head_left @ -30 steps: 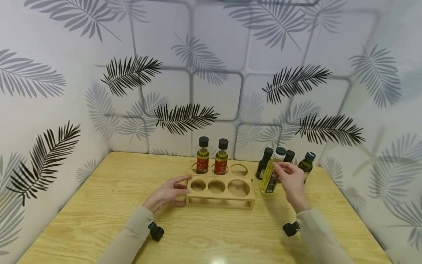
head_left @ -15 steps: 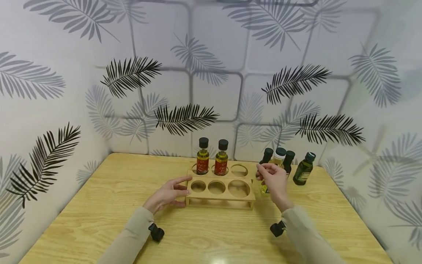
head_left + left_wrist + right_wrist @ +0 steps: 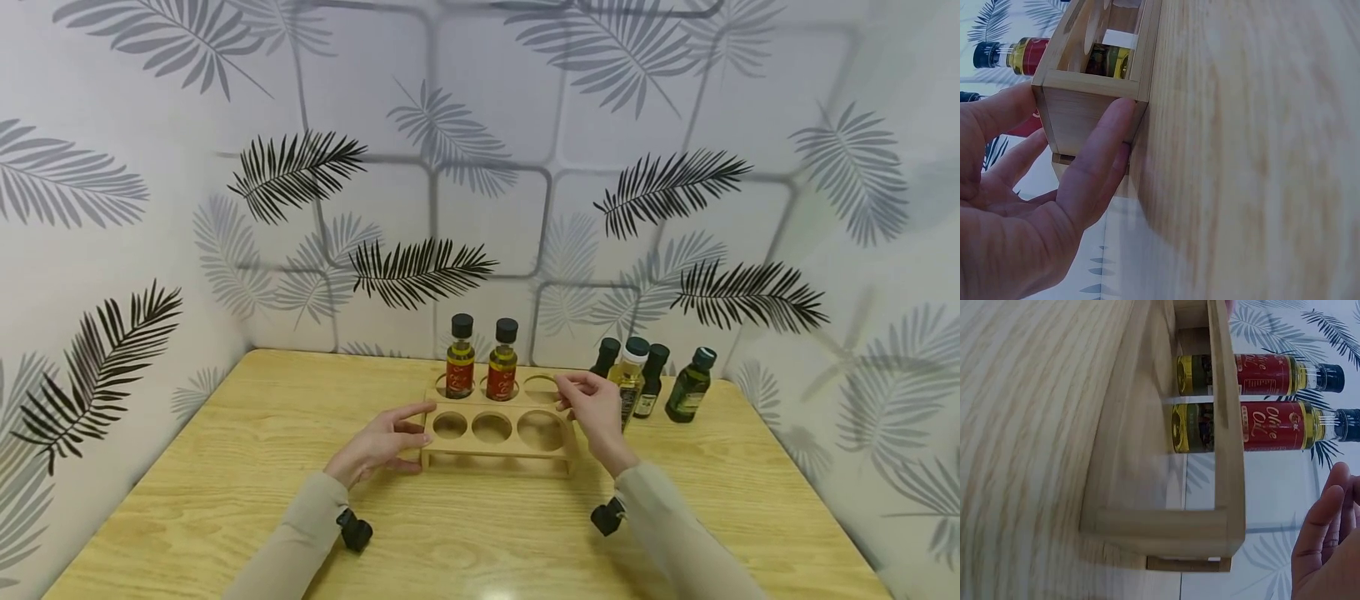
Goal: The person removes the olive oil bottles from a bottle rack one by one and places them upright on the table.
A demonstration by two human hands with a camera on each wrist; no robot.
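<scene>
A two-tier wooden rack (image 3: 495, 446) with round holes stands on the table. Two red-labelled olive oil bottles (image 3: 460, 371) (image 3: 502, 372) stand upright in its back tier, in the left and middle holes. My left hand (image 3: 382, 442) rests its fairly straight fingers against the rack's left end; the left wrist view shows fingertips on the end panel (image 3: 1082, 112). My right hand (image 3: 596, 408) hovers by the rack's back right hole, fingers loosely bent, with nothing visible in them. Just right of it stands a bottle of pale yellow oil (image 3: 628, 379), partly hidden by the hand.
Two slim dark bottles (image 3: 650, 387) (image 3: 606, 357) stand beside the yellow one. A squat dark green bottle (image 3: 688, 390) is further right, near the table's right edge. A leaf-patterned wall (image 3: 480, 208) rises behind the wooden table (image 3: 300, 392).
My right hand has let go of the yellow oil bottle and moved left to the rack's right end. The bottle stays standing among the others. My left hand has kept its place.
</scene>
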